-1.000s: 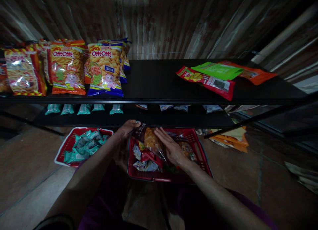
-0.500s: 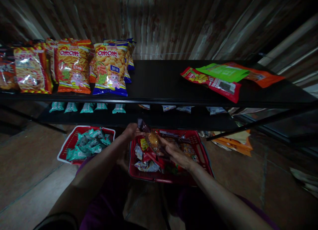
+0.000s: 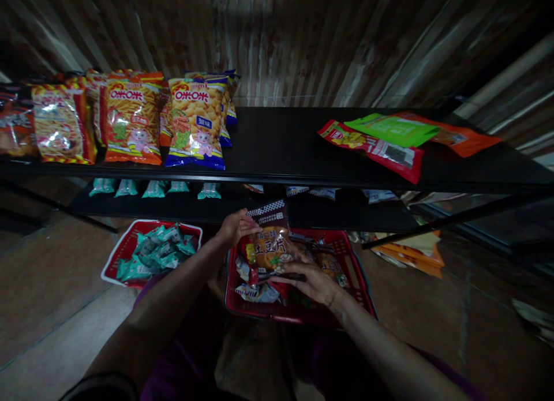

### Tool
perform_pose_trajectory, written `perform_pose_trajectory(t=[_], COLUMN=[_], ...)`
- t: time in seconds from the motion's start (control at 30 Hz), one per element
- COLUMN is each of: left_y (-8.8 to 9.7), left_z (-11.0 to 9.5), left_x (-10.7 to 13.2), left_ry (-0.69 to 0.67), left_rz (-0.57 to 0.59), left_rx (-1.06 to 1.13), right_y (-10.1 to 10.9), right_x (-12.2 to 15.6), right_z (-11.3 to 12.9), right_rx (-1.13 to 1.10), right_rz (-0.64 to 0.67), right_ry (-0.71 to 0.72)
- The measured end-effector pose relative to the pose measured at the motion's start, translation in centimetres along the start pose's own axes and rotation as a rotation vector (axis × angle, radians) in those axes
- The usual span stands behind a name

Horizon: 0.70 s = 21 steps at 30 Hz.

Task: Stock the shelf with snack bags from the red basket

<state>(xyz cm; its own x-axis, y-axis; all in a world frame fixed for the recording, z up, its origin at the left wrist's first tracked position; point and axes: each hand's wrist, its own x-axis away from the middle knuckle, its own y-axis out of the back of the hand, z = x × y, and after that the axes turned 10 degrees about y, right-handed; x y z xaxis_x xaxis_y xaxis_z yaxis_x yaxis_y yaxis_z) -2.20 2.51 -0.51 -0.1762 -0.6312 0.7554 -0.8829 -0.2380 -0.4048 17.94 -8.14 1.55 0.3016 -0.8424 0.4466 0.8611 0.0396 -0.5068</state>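
Observation:
A dark brown bag of potato chips (image 3: 272,242) is held above the red basket (image 3: 303,314), its printed front facing up toward me. My left hand (image 3: 237,228) grips its upper left edge, fingers closed on the wrapper. At the lower right corner, my right hand (image 3: 314,280) is closed round the same bag. Beneath and beside it in the basket lie more brown snack bags (image 3: 331,265) and blue-and-white packets (image 3: 258,293). The bag and my right hand partly hide the basket's contents.
A black shelf (image 3: 277,153) runs across in front, with upright snack bags (image 3: 134,118) at left and flat red (image 3: 376,150), green and orange packets at right. Teal packets (image 3: 210,190) line the lower shelf. Another red basket (image 3: 151,257) of teal packets stands left.
Between my hands, the potato chip bag has turned from nearly edge-on to showing its full front. My right hand has shifted to its lower corner. The view has moved slightly.

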Motion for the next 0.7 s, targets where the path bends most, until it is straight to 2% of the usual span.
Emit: perform_pose_trajectory(t=[0.07, 0.13, 0.2, 0.27, 0.37, 0.4, 0.47, 0.57, 0.7], left_y=[0.2, 0.4, 0.5, 0.5, 0.2, 0.1, -0.2, -0.5, -0.8], left_z=[-0.2, -0.1, 0.1, 0.5, 1.1, 1.3, 1.6, 1.8, 1.7], left_x=[0.2, 0.6, 0.9, 1.2, 1.4, 1.5, 1.6, 2.1, 2.7], left_ry=[-0.14, -0.255, -0.289, -0.201, 0.011, 0.032, -0.02, -0.114, -0.17], left_rz=[-0.013, -0.11, -0.191, -0.125, 0.126, 0.2, 0.271, 0.221, 0.11], left_rx=[-0.074, -0.15, -0.192, -0.203, -0.162, -0.131, -0.075, -0.051, -0.105], right_y=[0.1, 0.4, 0.8, 1.1, 1.3, 1.2, 1.0, 0.5, -0.1], right_x=[0.2, 0.2, 0.1, -0.1, -0.3, -0.4, -0.5, -0.8, -1.3], right_z=[0.2, 0.2, 0.0, -0.3, -0.4, -0.3, -0.3, -0.2, -0.4], right_rx=[-0.073, -0.108, -0.127, -0.146, -0.19, -0.204, -0.202, -0.139, -0.073], right_rz=[0.003, 0.015, 0.012, -0.004, -0.023, -0.031, -0.065, -0.135, -0.174], right_ry=[-0.001, 0.0, 0.002, -0.012, -0.04, -0.049, -0.066, -0.047, 0.08])
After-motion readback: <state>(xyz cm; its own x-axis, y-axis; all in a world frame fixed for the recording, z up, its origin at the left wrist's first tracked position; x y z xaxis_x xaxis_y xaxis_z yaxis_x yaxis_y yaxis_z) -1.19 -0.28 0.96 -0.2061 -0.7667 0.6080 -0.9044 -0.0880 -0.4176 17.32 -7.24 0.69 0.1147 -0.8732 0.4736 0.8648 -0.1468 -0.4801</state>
